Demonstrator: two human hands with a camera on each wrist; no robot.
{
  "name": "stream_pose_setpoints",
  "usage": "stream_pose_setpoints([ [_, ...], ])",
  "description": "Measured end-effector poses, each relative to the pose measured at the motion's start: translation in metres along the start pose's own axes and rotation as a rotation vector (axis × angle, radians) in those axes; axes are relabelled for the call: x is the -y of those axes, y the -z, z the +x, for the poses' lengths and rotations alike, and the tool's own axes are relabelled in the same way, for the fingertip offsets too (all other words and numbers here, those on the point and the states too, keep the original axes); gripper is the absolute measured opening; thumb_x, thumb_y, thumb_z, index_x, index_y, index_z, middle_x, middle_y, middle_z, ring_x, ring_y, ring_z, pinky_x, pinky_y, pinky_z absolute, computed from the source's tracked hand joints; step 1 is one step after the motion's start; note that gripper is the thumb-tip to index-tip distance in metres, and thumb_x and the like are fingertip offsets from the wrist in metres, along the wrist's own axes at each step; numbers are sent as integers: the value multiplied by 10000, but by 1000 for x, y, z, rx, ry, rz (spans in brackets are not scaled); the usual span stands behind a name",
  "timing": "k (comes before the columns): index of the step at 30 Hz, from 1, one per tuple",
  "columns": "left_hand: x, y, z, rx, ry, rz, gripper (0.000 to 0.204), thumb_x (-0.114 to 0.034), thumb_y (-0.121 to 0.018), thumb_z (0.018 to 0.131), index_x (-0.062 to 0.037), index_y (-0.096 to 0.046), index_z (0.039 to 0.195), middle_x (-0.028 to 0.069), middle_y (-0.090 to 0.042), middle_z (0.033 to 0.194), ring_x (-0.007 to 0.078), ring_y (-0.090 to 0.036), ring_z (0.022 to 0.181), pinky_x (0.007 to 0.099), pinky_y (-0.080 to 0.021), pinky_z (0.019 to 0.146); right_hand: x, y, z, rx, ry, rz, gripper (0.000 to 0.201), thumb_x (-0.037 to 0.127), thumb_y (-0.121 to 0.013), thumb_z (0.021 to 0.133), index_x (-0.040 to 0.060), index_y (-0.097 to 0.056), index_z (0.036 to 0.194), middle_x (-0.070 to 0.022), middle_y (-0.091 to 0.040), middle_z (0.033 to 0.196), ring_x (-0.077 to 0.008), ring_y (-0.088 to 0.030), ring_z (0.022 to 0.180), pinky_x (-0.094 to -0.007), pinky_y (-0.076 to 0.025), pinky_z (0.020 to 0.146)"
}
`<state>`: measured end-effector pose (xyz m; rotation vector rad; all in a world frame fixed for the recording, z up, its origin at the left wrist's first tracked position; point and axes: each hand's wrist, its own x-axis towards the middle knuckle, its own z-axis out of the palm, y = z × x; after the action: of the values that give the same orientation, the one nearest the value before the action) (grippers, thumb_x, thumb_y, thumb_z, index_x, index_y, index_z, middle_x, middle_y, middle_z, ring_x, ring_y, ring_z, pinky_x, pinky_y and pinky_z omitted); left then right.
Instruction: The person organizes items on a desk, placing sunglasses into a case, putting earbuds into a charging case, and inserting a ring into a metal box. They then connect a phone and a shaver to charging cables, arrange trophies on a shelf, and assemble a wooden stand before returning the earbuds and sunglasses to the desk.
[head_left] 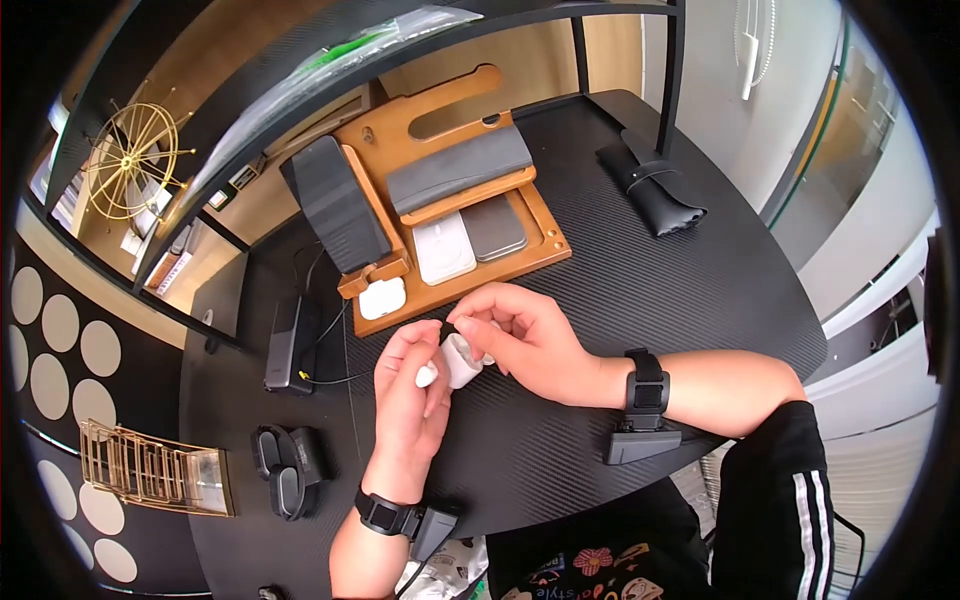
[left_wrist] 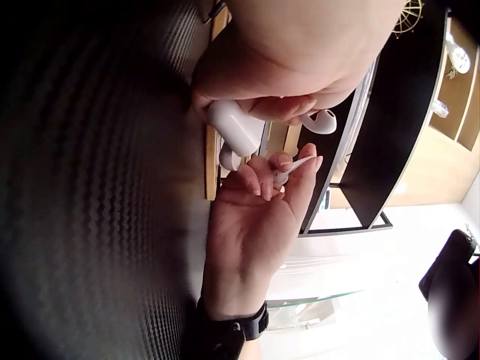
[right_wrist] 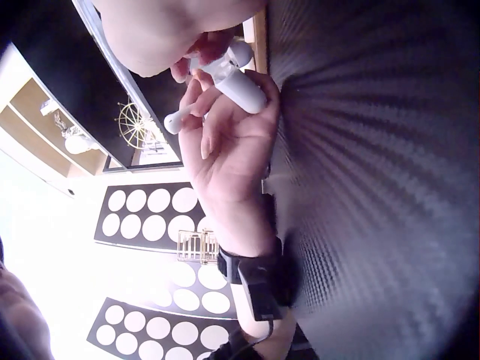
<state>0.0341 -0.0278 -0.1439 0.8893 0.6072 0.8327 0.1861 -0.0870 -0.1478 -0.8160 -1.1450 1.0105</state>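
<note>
My left hand [head_left: 408,392] holds a white earbud case [head_left: 462,364] with its lid flipped open. The same hand also grips a white earbud [head_left: 427,374] at its thumb; in the right wrist view this earbud [right_wrist: 177,120] sticks out from the fingers, beside the case body [right_wrist: 244,91]. Close against the case, my right hand [head_left: 540,345] pinches a second earbud, whose thin white stem [left_wrist: 301,162] shows between thumb and fingertips in the left wrist view. The case lid [right_wrist: 240,52] lies near the right fingers.
Beyond the hands stands a wooden organizer [head_left: 555,240] bearing a dark glasses case [head_left: 460,168], a white pad [head_left: 444,246] and a small white rounded item [head_left: 382,298]. A black pouch [head_left: 655,190] lies far right. At left are a power bank [head_left: 288,345] and a black device [head_left: 288,470].
</note>
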Motion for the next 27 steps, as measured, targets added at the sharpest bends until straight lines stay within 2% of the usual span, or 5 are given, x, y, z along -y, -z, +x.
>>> stream_pose_setpoints([
  [5, -4, 2, 1, 4, 23, -110, 139, -81, -493, 904, -24, -582, 994, -9, -486, 585, 47, -298, 358, 172, -251, 400, -11, 2, 5, -67, 39, -73, 130, 98, -605, 877, 5, -588, 966, 35, -555, 732, -5, -465, 650, -173, -385, 551],
  [11, -4, 4, 1, 9, 45, -127, 142, -89, -503, 894, -29, -588, 991, -9, -481, 578, 53, -294, 352, 166, -277, 433, -19, 6, 8, -98, -15, -91, 85, 54, -632, 807, 21, -563, 770, 39, -532, 687, -13, -448, 623, -181, -376, 532],
  [17, -3, 2, 3, -57, 35, -180, 139, -62, -510, 872, 1, -555, 988, 9, -435, 577, 60, -293, 338, 169, -250, 335, -19, 10, 8, -18, -92, -167, 68, 10, -598, 837, 15, -583, 903, 23, -572, 793, 0, -507, 685, -152, -405, 561],
  [22, -3, 7, 4, -106, 24, -239, 128, -70, -511, 873, -4, -549, 975, 7, -432, 568, 71, -295, 329, 166, -287, 363, -16, 12, 7, -26, -87, -53, 322, 7, -547, 871, 3, -549, 1192, -48, -638, 958, -39, -569, 723, -171, -468, 560],
  [27, -5, 9, 5, -148, 56, -379, 109, -81, -499, 886, -14, -540, 962, 4, -436, 551, 77, -300, 324, 163, -318, 394, -9, 4, 7, -106, -94, 84, 300, 63, -581, 872, -26, -571, 1159, -26, -634, 818, -32, -533, 628, -182, -446, 526],
])
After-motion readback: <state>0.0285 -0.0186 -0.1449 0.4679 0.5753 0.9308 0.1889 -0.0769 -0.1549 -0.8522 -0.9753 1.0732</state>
